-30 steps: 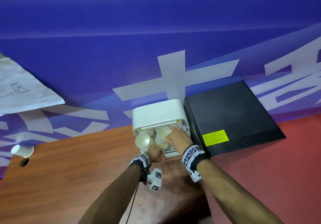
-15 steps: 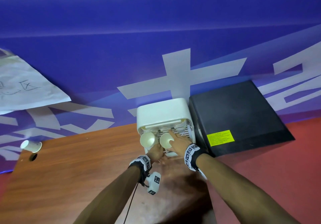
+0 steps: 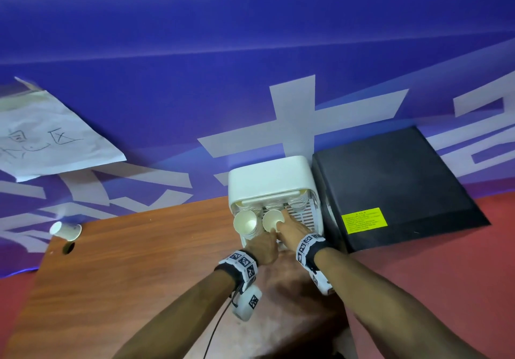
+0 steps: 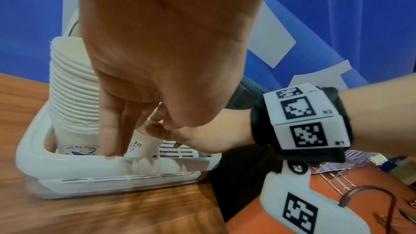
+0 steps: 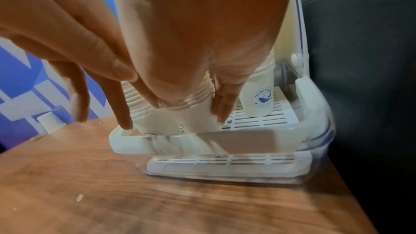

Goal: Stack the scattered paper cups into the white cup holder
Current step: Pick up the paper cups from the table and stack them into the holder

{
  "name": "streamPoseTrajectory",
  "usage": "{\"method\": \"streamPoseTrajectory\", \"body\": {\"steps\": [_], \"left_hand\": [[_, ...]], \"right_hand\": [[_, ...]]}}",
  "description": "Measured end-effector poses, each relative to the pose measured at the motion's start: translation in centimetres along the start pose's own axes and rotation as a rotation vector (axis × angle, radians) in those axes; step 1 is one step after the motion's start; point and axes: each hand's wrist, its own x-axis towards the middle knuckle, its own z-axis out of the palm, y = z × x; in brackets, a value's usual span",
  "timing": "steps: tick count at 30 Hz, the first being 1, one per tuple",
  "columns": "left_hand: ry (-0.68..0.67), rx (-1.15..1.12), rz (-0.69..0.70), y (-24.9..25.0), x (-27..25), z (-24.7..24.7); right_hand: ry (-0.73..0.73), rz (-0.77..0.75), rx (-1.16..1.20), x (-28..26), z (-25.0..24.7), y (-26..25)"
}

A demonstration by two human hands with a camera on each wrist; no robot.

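The white cup holder (image 3: 274, 180) stands at the far edge of the wooden tabletop (image 3: 139, 261), just left of a black box (image 3: 390, 188). Inside it are a tall left stack of paper cups (image 3: 245, 223) and a middle stack (image 3: 271, 220). The right hand (image 3: 292, 230) grips the middle stack, fingers (image 5: 223, 106) curled around it. The left hand (image 3: 260, 247) rests straight fingers (image 4: 112, 131) on the holder's near rim, holding nothing. One lone cup (image 3: 65, 230) lies on its side far left.

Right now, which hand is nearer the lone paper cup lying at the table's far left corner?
Left. The left hand and the right hand are both at the cup holder, far from the lone cup.
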Motion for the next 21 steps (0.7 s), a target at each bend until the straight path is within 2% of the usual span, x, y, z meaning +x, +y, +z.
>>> {"method": "streamPoseTrajectory", "body": {"steps": [1, 3, 5, 7, 14, 18, 21], "left_hand": [[-0.014, 0.024, -0.009, -0.2, 0.1, -0.1], [-0.016, 0.041, -0.030, -0.6, 0.3, -0.2], [-0.010, 0.066, -0.039, -0.7, 0.4, -0.2], [0.000, 0.100, -0.041, -0.9, 0.4, -0.1], [-0.019, 0.173, -0.006, -1.7, -0.2, -0.9], [0.098, 0.128, -0.015, -1.2, -1.7, -3.9], [0.281, 0.041, 0.017, -0.8, -3.8, -7.3]], "right_hand": [[0.025, 0.015, 0.041, 0.1, 0.3, -0.1], [0.008, -0.032, -0.045, 0.1, 0.3, -0.3], [0.004, -0.144, -0.220, 0.1, 0.2, -0.1], [0.011, -0.212, -0.263, 0.1, 0.1, 0.2], [-0.056, -0.178, -0.279, -0.6, -2.7, -1.6], [-0.085, -0.102, -0.281, -1.6, -6.5, -5.1], [-0.022, -0.066, -0.164, -2.8, -9.8, -8.0]]}}
